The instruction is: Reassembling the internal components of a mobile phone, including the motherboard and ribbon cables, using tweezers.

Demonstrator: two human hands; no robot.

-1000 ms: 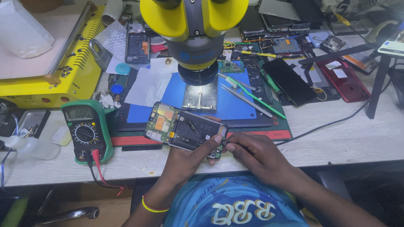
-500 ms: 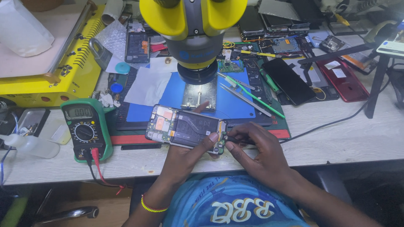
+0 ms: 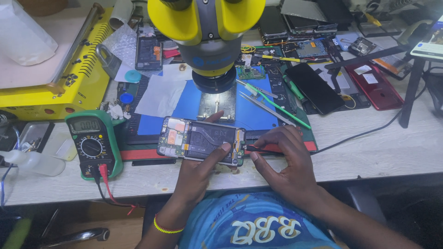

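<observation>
Cluttered bench (image 3: 369,161): multimeter (image 3: 92,143) far left, then the left hand (image 3: 200,168) gripping an opened phone (image 3: 200,140) (lying under the microscope (image 3: 210,32)), right hand (image 3: 288,159) pinching thin black tweezers (image 3: 258,148) at its right end.

The opened phone (image 3: 201,140) has levelled out in the left hand (image 3: 203,168); the right hand (image 3: 284,157) has drawn slightly back from its end.
</observation>
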